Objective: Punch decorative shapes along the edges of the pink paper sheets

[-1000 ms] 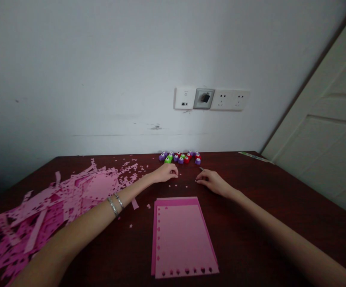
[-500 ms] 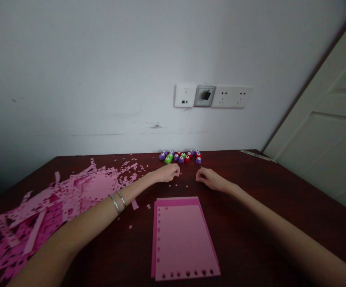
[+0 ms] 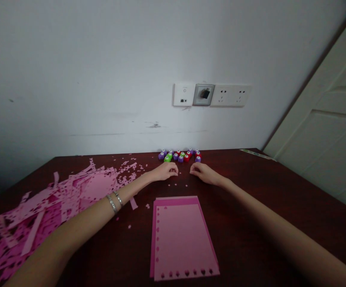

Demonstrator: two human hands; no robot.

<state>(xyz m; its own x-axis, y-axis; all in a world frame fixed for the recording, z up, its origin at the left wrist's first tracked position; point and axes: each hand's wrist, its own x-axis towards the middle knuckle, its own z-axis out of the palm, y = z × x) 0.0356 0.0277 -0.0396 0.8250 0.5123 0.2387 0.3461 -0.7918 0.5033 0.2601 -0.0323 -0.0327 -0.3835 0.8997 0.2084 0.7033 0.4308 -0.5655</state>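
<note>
My left hand point(image 3: 166, 171) rests low over the table, left of the middle, with its fingers curled in toward the thumb. Opposite it, my right hand point(image 3: 203, 173) is closed in a pinch, a short gap away. Whatever either hand may hold is hidden or too small to make out. Just behind both hands stands a group of small purple, green and red craft punches point(image 3: 180, 156). A few tiny pink paper cutouts point(image 3: 175, 184) lie on the table between the hands and a stack of pink paper sheets point(image 3: 184, 239). Punched shapes line the top sheet's left and bottom edges.
A large heap of pink punched paper strips point(image 3: 71, 195) covers the table's left side, with scattered cutouts point(image 3: 131, 169) beside it. A thin pale strip point(image 3: 258, 154) lies at the back right. Wall sockets point(image 3: 231, 95) sit above the dark table point(image 3: 250, 251).
My right hand has moved left, closer to my left hand. A thin grey tip seen at its fingers a second ago is out of sight now. My left hand has barely moved.
</note>
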